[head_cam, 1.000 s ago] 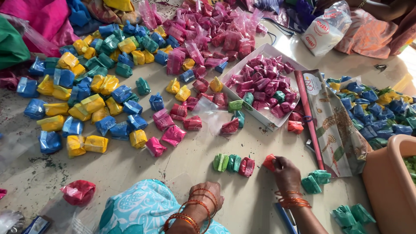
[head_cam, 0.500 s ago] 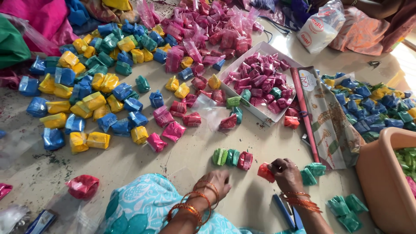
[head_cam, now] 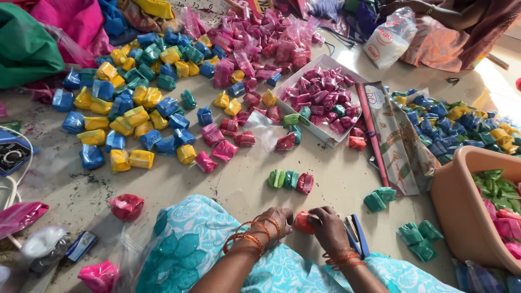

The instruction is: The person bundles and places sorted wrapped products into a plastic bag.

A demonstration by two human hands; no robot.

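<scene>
Orange packet (head_cam: 304, 221) sits pinched between both hands, left hand (head_cam: 279, 218) & right hand (head_cam: 329, 228), low over the floor by the blue stapler (head_cam: 357, 234); it looks mid-fold, so next it prob needs a snug, steady squeeze.

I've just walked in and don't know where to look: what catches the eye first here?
The floor is strewn with small bright packets: blue and yellow ones at left, pink ones at the top and more filling a white box. In front, both hands, left and right, meet on one orange packet, and a tan tub sits at right.
</scene>
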